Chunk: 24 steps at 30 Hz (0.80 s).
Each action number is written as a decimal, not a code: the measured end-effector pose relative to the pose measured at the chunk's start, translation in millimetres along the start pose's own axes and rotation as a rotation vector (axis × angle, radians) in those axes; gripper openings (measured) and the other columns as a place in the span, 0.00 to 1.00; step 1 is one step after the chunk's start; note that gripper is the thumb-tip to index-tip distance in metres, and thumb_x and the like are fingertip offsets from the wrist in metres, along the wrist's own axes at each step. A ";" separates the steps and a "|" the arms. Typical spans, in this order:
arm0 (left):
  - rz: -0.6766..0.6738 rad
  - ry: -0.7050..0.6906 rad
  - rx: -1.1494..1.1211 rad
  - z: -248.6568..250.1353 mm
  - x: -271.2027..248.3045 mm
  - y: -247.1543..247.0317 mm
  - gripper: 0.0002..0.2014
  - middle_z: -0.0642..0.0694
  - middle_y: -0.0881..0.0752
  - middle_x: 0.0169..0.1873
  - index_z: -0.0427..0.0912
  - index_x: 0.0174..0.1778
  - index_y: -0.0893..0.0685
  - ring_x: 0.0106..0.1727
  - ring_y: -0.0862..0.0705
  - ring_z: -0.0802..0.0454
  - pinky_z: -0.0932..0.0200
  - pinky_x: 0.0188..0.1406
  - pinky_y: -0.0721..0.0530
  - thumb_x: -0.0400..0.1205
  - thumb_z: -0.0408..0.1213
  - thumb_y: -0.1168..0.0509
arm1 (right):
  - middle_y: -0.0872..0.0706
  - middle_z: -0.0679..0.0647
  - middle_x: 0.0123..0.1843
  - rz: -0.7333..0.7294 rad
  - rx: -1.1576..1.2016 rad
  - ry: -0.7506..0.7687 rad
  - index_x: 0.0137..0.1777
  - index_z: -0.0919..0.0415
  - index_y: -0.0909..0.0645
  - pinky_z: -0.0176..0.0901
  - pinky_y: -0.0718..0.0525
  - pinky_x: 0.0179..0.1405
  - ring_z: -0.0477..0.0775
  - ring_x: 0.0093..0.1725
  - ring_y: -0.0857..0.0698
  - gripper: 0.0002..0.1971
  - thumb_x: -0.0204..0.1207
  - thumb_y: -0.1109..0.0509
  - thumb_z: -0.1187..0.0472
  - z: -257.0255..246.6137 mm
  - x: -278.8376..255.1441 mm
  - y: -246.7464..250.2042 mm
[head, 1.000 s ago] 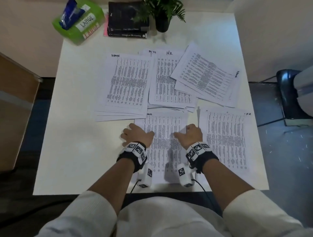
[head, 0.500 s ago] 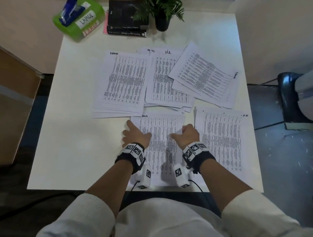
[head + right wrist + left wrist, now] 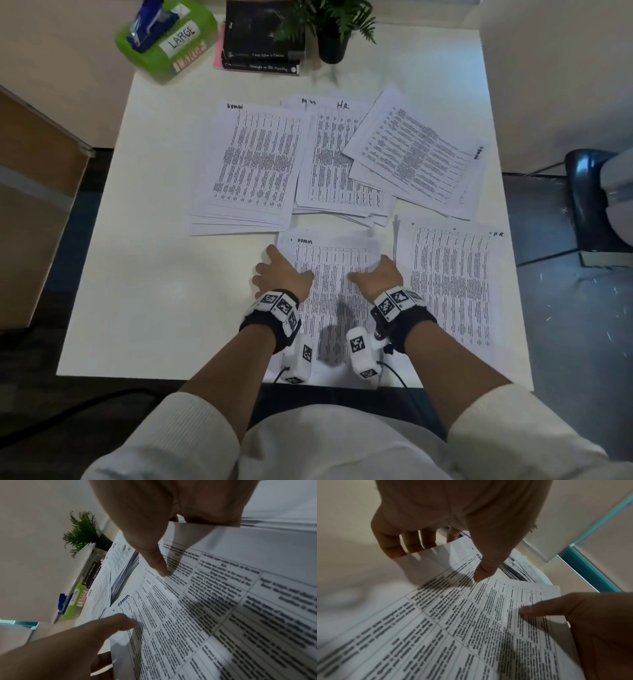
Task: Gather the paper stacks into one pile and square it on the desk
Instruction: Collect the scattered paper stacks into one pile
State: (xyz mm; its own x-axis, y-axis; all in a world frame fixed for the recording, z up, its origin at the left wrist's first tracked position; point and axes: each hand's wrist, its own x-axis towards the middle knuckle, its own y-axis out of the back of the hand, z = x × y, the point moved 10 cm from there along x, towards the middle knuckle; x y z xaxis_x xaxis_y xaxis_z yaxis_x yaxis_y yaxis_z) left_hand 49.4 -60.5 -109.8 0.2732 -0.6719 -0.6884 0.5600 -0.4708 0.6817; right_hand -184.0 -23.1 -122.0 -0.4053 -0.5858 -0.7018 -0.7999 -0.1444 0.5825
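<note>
Left hand [image 3: 281, 274] pinches ADMIN stack [image 3: 329, 274] edge | right hand [image 3: 378, 277] pinches opposite edge

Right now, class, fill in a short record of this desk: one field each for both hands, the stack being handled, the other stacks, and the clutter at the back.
left hand: grips the left edge of the near ADMIN stack, thumb on top, fingers under
right hand: grips that stack's right edge, thumb on top
ADMIN stack: near centre, sides lifted
other stacks: HR stack beside it; three farther back, overlapping, one skewed
back edge: green box, books, potted plant
</note>
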 end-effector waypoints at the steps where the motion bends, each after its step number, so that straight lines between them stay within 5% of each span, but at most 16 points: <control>1: 0.003 0.005 -0.020 -2.2 1.8 1.2 0.45 0.32 0.29 0.70 0.44 0.82 0.48 0.71 0.28 0.32 0.40 0.64 0.25 0.76 0.52 0.29 | 0.23 0.53 0.45 0.008 -0.001 0.016 0.51 0.57 0.32 0.44 0.22 0.43 0.55 0.46 0.21 0.18 0.74 0.24 0.54 -1.6 -1.8 -0.1; 7: -0.017 -0.006 -0.068 2.2 2.6 2.4 0.46 0.33 0.28 0.72 0.40 0.81 0.43 0.74 0.31 0.32 0.42 0.67 0.27 0.75 0.55 0.28 | 0.23 0.50 0.41 0.088 0.117 0.176 0.54 0.60 0.30 0.38 0.24 0.31 0.56 0.41 0.20 0.11 0.79 0.30 0.64 -14.1 -12.6 12.2; 9: -0.017 0.006 -0.071 4.8 0.3 4.7 0.44 0.32 0.34 0.73 0.40 0.81 0.42 0.74 0.35 0.31 0.41 0.69 0.28 0.75 0.55 0.29 | 0.16 0.55 0.55 0.060 0.184 0.199 0.65 0.61 0.29 0.44 0.15 0.48 0.60 0.53 0.16 0.18 0.79 0.27 0.61 -12.6 -12.0 16.4; 11: 0.004 -0.016 -0.066 8.9 -0.9 6.5 0.41 0.34 0.36 0.74 0.42 0.80 0.40 0.74 0.36 0.32 0.39 0.69 0.28 0.76 0.54 0.30 | 0.19 0.55 0.72 0.032 0.246 0.207 0.76 0.55 0.31 0.58 0.20 0.70 0.61 0.71 0.20 0.31 0.75 0.25 0.52 -6.9 -13.6 23.7; 12: 0.020 -0.053 -0.050 14.2 -1.6 7.0 0.39 0.36 0.35 0.74 0.43 0.79 0.39 0.74 0.36 0.33 0.37 0.68 0.27 0.76 0.53 0.31 | 0.21 0.53 0.75 0.013 0.291 0.211 0.77 0.50 0.31 0.63 0.23 0.73 0.59 0.74 0.22 0.33 0.73 0.24 0.49 -3.0 -13.3 28.7; 16: 0.051 -0.229 -0.065 41.2 -8.7 4.1 0.39 0.40 0.32 0.79 0.47 0.85 0.45 0.76 0.33 0.37 0.38 0.72 0.30 0.79 0.52 0.37 | 0.13 0.51 0.63 -0.007 0.591 0.157 0.71 0.51 0.23 0.62 0.16 0.64 0.55 0.63 0.14 0.24 0.77 0.25 0.65 18.5 -12.2 60.1; 18: -0.013 -0.311 -0.203 56.9 -16.1 0.1 0.36 0.40 0.27 0.78 0.48 0.87 0.46 0.66 0.22 0.48 0.51 0.68 0.26 0.83 0.48 0.40 | 0.12 0.53 0.63 -0.011 0.710 0.108 0.72 0.53 0.24 0.63 0.17 0.65 0.57 0.63 0.14 0.25 0.77 0.26 0.70 35.1 -6.6 72.4; 20: -0.139 -0.384 -0.282 73.0 -25.2 -11.2 0.30 0.46 0.24 0.73 0.46 0.86 0.41 0.45 0.21 0.65 0.71 0.48 0.25 0.86 0.41 0.42 | 0.14 0.55 0.69 0.018 0.766 0.086 0.74 0.54 0.24 0.66 0.21 0.70 0.59 0.69 0.16 0.27 0.76 0.24 0.69 48.9 0.6 83.1; 21: -0.183 -0.405 -0.295 79.6 -27.3 -17.1 0.28 0.51 0.23 0.71 0.46 0.84 0.37 0.43 0.21 0.67 0.74 0.42 0.26 0.86 0.39 0.43 | 0.17 0.55 0.73 0.058 0.770 0.075 0.76 0.55 0.26 0.67 0.24 0.73 0.61 0.73 0.20 0.31 0.74 0.21 0.66 58.7 6.7 89.7; 24: -0.265 -0.446 -0.316 101.5 -35.7 -30.6 0.22 0.50 0.20 0.69 0.46 0.77 0.28 0.57 0.20 0.54 0.64 0.55 0.26 0.85 0.33 0.43 | 0.21 0.58 0.76 0.180 0.678 0.049 0.77 0.63 0.29 0.61 0.24 0.74 0.60 0.73 0.22 0.43 0.64 0.14 0.53 69.7 10.7 119.9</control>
State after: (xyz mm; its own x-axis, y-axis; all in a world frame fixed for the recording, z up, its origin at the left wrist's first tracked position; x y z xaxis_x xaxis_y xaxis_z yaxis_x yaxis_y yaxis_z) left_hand -56.8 -80.2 -80.9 -0.2235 -0.7618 -0.6080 0.7878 -0.5085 0.3475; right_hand -315.1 8.8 -88.2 -0.5497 -0.5916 -0.5897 -0.8283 0.4777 0.2929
